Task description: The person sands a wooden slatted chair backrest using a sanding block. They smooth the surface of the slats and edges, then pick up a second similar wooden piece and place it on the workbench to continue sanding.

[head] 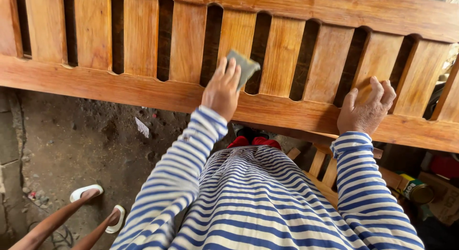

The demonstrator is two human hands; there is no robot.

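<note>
Head view, left to right: near left, someone else's bare legs in white sandals [86, 191] on gritty dirt floor [71, 135]. Centre, left hand [221, 91], grip clamped on grey-green sanding pad [244, 65], pressed to glossy slatted wooden panel [143, 90] with rounded gaps. Further right, right hand [366, 111], fingers spread, flat on lower rail, holding nothing. Near right, tin can [415, 189] beneath.

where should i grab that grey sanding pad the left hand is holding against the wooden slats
Probably by the lower edge of the grey rectangular sanding pad, coming from below as the left hand does: its fingers cover that end, while the upper corner sticks out free over a gap between the brown wooden slats.
</note>
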